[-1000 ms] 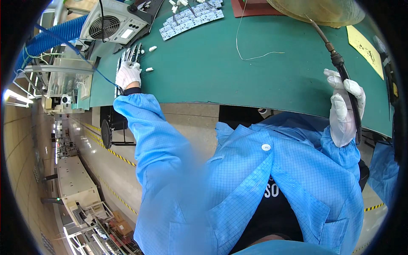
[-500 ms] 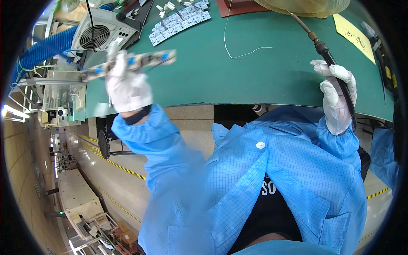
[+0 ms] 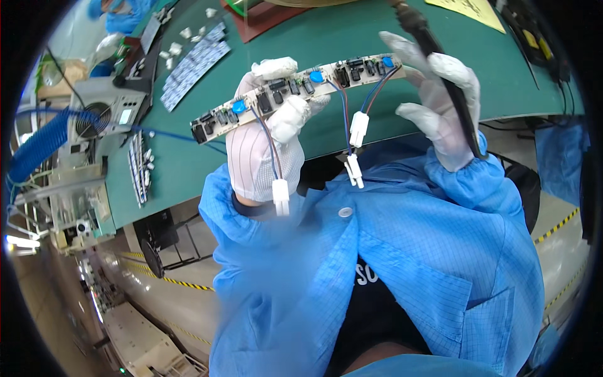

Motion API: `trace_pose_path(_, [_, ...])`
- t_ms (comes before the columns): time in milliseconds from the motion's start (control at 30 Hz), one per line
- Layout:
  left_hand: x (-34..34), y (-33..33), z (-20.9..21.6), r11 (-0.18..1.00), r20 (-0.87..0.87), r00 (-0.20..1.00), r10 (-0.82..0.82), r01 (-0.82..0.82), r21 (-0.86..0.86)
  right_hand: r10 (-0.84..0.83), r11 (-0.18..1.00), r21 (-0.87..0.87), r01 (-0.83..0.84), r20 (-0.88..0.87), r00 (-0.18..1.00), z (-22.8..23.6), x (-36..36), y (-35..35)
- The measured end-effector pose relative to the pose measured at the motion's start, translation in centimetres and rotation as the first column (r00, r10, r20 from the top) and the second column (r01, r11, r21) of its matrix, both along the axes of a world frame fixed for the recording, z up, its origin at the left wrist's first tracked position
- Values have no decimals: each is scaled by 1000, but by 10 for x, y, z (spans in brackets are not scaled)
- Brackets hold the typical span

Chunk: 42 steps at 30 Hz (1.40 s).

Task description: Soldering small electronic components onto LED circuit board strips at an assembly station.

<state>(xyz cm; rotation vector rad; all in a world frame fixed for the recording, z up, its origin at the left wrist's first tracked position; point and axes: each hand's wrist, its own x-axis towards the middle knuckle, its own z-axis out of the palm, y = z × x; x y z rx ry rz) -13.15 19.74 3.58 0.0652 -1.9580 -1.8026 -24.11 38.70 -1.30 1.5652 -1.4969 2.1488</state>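
Beyond both hands a green table (image 3: 342,31) is stretching out, and in front of it a long circuit board (image 3: 295,88) is lying across the left hand (image 3: 264,141), whose thumb and fingers are pinching its middle, with one end pointing at the right hand (image 3: 446,103). That right hand, half open, is loosely holding a black-handled soldering iron (image 3: 429,41); its tip is running out of view, so a leftward swing could be scorching board or fingers if hot. By the left wrist and between the hands, white connectors (image 3: 358,129) are dangling on thin leads (image 3: 347,116), and a snagging finger could be straining their joints.
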Motion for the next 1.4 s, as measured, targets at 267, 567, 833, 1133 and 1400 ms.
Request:
trace_pose_path(267, [-6,4,-22,981,-66,998,-13,0,-194,-22,999,-42,29,174,985,-9,3,3])
trace_pose_path(567, [6,0,-5,518,-153,987,-46,-107,-849,-174,980,10,201,542,822,13,17,0])
trace_pose_path(833, [2,13,-8,970,-66,992,109,-121,-211,-241,970,121,209,414,878,9,12,5])
trace_pose_path(1133, [-6,15,-11,891,1,1000,-13,11,454,-181,937,-113,330,651,737,23,8,-6])
trace_pose_path(1400, [-3,5,-13,809,-1,992,124,-100,579,-245,946,-172,274,173,954,-12,-1,2])
